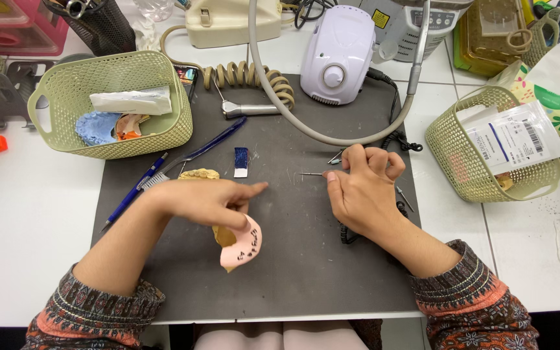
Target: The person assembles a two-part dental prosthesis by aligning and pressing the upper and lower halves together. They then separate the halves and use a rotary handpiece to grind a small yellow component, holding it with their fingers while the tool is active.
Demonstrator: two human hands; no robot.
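Here the right hand [363, 192] pinched a thin metal pin [311, 174], its long axis running level, pointing left from the fingers [333, 183]. Farther left, the left hand [205, 201] gripped a pink and yellow dental cast [241, 243] beneath its fingers, forefinger extended, over the tabletop [293, 259].

My left hand [212, 202] covers most of the pink-based dental cast [240, 245], so I cannot see its teeth. The thin bur [311, 174] at my right hand [362, 191] is too small to make out its tip. Both sleeves run off the bottom edge.
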